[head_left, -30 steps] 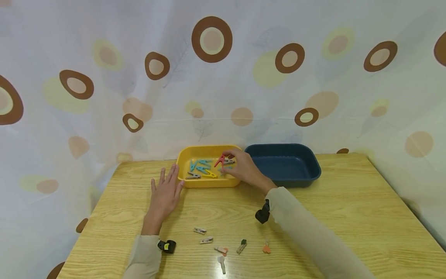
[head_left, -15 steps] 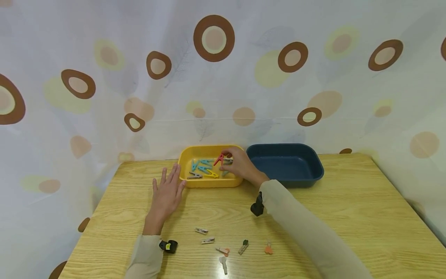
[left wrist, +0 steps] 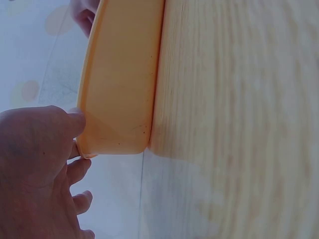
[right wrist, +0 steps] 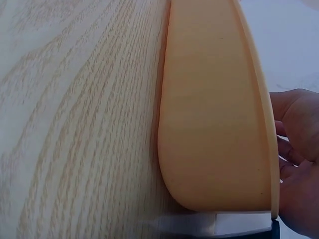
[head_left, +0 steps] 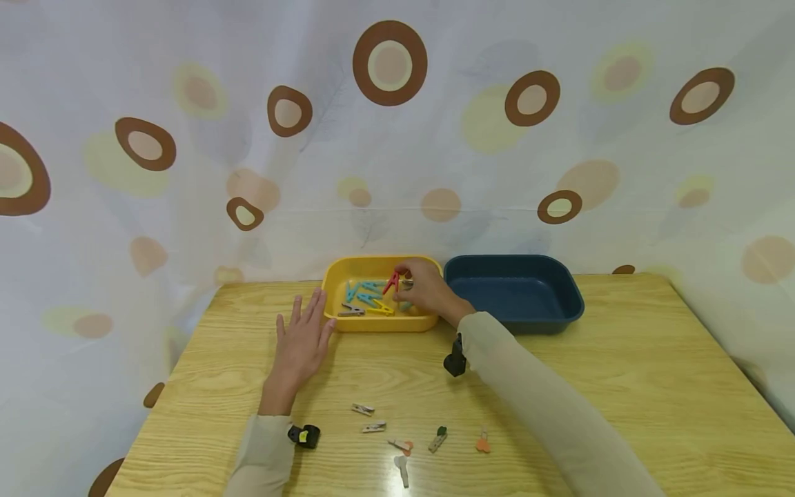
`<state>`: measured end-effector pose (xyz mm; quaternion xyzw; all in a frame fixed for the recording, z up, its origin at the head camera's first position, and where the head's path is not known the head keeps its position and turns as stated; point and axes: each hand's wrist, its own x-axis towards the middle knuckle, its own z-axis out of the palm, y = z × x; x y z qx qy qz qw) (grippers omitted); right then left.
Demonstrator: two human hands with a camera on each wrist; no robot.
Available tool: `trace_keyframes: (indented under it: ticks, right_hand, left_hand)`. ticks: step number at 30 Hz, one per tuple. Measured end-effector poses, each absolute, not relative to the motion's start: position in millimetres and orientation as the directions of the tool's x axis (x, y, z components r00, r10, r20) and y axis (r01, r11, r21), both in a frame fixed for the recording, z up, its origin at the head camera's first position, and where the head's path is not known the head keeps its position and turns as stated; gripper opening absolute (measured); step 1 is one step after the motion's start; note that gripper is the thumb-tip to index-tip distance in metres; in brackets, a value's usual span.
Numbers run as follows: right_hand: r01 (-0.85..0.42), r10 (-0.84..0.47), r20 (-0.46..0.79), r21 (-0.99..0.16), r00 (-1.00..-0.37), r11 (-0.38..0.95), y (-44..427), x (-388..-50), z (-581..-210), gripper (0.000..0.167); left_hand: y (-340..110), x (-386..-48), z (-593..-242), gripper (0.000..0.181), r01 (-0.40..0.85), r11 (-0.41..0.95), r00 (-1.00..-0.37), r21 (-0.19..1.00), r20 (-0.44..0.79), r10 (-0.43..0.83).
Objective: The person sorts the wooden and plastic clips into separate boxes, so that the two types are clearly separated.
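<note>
Over the right part of the yellow tray (head_left: pixel 373 324), my right hand (head_left: pixel 431 290) pinches a red clothespin (head_left: pixel 392 281) between thumb and fingers. Blue clothespins (head_left: pixel 368 299), a yellow one (head_left: pixel 381 308) and a grey one (head_left: pixel 352 310) lie in the tray. My left hand (head_left: pixel 301 348) has its fingers spread at the tray's left edge; in the left wrist view the thumb of this hand (left wrist: pixel 35 154) touches the rim of the tray (left wrist: pixel 117 79). The right wrist view shows my right hand (right wrist: pixel 301 149) partly hidden behind the tray wall (right wrist: pixel 214 114).
A dark blue tray (head_left: pixel 515 321) stands right beside the yellow one. Nearer on the wooden table (head_left: pixel 621 373) lie several small wooden pegs (head_left: pixel 374 428), one with a green top (head_left: pixel 438 439), others with orange shapes (head_left: pixel 482 442). A patterned cloth (head_left: pixel 397 159) hangs behind.
The right forearm has shifted slightly left, with the red clothespin still pinched over the tray. The left hand keeps its place at the tray's edge, and the head view has shifted slightly.
</note>
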<state>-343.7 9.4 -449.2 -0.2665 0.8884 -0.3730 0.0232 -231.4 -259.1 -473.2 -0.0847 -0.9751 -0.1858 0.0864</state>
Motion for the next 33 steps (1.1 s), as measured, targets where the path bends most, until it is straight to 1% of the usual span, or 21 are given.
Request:
trace_keyframes:
  ticks: [9,15,27,31,33]
  right_hand:
    - [-0.471,-0.493,0.152,-0.623,-0.856,0.625,7.2,-349.1,-453.2,0.056]
    - [-0.466,-0.492,0.139,-0.608,-0.859,0.643,4.6,-351.2,-453.4,0.056]
    - [-0.426,-0.471,0.113,-0.642,-0.875,0.638,0.6,-356.3,-457.2,0.059]
    - [-0.423,-0.465,0.125,-0.661,-0.877,0.620,1.0,-357.7,-458.5,0.055]
    - [-0.439,-0.468,0.143,-0.649,-0.872,0.621,1.0,-358.1,-458.0,0.051]
  left_hand:
    - [-257.4,-232.6,-473.7,0.063,0.210,0.911,-0.967,0.354,0.212,0.140]
    - [-257.4,-232.7,-474.6,0.063,0.207,0.914,-0.968,0.349,0.208,0.140]
    - [-259.1,-231.7,-475.7,0.063,0.204,0.915,-0.968,0.349,0.210,0.136]
    - [-259.7,-232.2,-476.3,0.063,0.201,0.915,-0.969,0.349,0.208,0.134]
    - [-260.3,-232.5,-476.0,0.063,0.201,0.914,-0.969,0.353,0.207,0.134]
